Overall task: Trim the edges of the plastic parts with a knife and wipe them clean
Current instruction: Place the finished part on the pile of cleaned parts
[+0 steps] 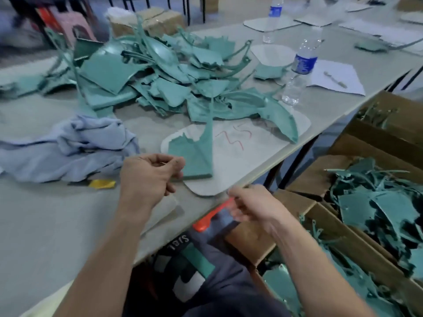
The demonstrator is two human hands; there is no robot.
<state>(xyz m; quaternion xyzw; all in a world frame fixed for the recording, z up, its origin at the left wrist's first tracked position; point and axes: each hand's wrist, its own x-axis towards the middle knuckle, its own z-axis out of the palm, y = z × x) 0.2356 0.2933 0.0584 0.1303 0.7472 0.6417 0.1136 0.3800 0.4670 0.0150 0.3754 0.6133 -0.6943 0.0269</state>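
Part: green plastic part (194,156) flat on white mat (240,161) at worktop (68,225) near edge; mat prob. spares the top from the blade.
L: left hand (151,177) pinches part's near-left corner, steadying it.
R: right hand (249,204) grips orange knife (210,216) just off near edge, blurred; not yet on part.
Cloth: blue cloth (68,152) left of mat, handy for wiping.
Stock: pile (160,72) mid-worktop; boxes (295,202) off right edge.

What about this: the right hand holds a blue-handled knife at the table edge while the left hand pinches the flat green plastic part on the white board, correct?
No: in the head view the handle is orange, not blue. The right hand holds an orange-handled knife at the table edge while the left hand pinches the flat green plastic part on the white board.
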